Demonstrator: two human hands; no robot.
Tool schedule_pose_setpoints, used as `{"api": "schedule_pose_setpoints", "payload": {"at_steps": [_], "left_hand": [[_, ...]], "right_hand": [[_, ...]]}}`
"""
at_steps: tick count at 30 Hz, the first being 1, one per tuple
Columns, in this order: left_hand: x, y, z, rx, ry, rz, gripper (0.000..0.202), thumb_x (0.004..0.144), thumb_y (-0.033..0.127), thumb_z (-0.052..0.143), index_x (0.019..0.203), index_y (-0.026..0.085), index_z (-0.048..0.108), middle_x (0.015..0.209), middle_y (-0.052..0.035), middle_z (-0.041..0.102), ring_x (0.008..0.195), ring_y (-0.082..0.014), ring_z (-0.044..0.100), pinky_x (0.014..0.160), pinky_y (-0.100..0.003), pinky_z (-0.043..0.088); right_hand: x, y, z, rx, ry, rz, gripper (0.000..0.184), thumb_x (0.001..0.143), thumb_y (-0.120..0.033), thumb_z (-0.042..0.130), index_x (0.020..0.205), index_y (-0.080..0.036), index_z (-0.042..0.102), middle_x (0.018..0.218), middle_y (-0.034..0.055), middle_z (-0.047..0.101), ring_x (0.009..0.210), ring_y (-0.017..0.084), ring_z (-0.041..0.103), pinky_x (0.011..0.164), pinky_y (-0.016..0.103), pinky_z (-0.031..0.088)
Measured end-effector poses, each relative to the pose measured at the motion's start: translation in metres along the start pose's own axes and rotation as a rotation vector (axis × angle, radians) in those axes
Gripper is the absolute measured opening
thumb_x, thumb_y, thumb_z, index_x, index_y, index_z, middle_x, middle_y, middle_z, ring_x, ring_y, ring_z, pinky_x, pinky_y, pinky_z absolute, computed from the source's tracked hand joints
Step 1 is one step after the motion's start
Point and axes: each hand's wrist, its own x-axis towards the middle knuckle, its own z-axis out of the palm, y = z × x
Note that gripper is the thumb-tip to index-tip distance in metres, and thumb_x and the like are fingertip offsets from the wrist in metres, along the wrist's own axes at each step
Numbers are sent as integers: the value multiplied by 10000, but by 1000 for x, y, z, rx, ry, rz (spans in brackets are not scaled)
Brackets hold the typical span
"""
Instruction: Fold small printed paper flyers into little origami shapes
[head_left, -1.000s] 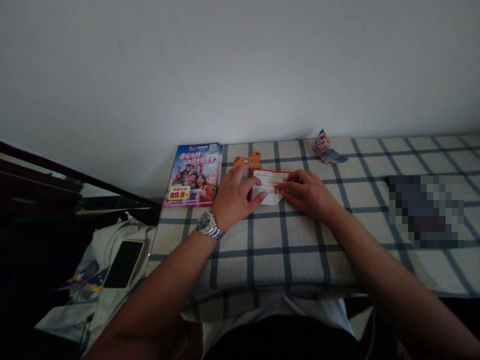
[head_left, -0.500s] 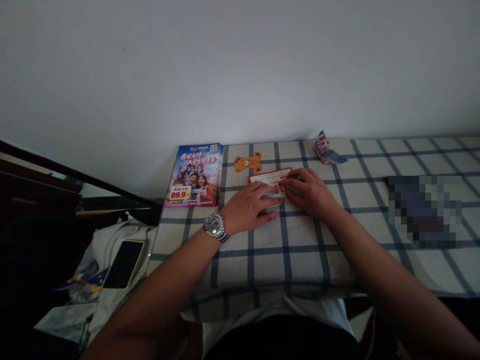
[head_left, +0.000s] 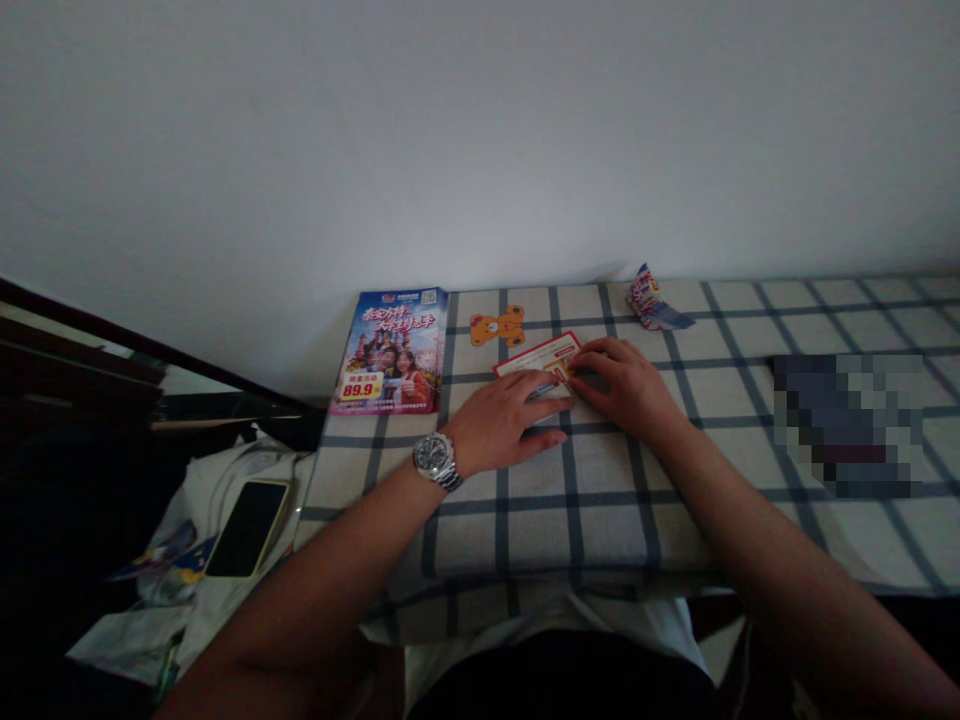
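A red-bordered white card [head_left: 534, 355] with printing lies slanted on the checked cloth, its lower part covered by my hands. My left hand [head_left: 510, 412], with a metal watch [head_left: 435, 460] at the wrist, rests flat across the card's near side; its fingers are stretched out and the thumb is spread. At the card's right end, my right hand [head_left: 619, 380] has its fingers bent and closed on the edge. The fingertips of both hands almost meet over the card. A brown teddy bear cutout [head_left: 496, 326] lies just beyond the card.
A stack of colourful flyers [head_left: 391, 350] is at the table's left end. A crumpled wrapper [head_left: 652, 300] sits near the wall [head_left: 517, 140]. Farther right is a blurred dark item [head_left: 844, 425]. A phone [head_left: 249, 528] rests on white bags [head_left: 199, 485] below the table's left edge.
The card has turned, its left end now lower and its slant steeper. My left hand has shifted slightly right and toward me. My right hand stays near the same spot.
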Motion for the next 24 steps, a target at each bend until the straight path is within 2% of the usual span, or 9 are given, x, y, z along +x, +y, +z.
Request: {"api": "schedule_pose_setpoints", "payload": {"at_steps": [6, 20, 24], "left_hand": [[-1, 1, 1, -13, 28, -16, 468, 1027, 519, 584, 1425, 279, 634, 1573, -132, 467, 1481, -322, 438, 1214, -547, 439], [-2, -1, 3, -21, 24, 11, 491, 1022, 544, 579, 1411, 252, 649, 1609, -159, 427, 1499, -326, 418, 1237, -540, 411], [-1, -2, 4, -37, 36, 24, 459, 1017, 541, 592, 1377, 268, 671, 1620, -146, 421, 1506, -324, 411, 1244, -547, 400]], "right_hand": [[0, 2, -1, 20, -12, -11, 142, 964, -327, 693, 1083, -256, 724, 1159, 99, 699, 1057, 298, 664, 948, 495, 558], [1, 10, -2, 35, -54, -5, 182, 901, -340, 770, 1062, -261, 736, 1161, 96, 693, 1086, 314, 669, 968, 506, 561], [-2, 9, -3, 48, -36, -8, 252, 913, -350, 764, 1144, -255, 731, 1191, 102, 711, 1109, 309, 678, 986, 493, 567]]}}
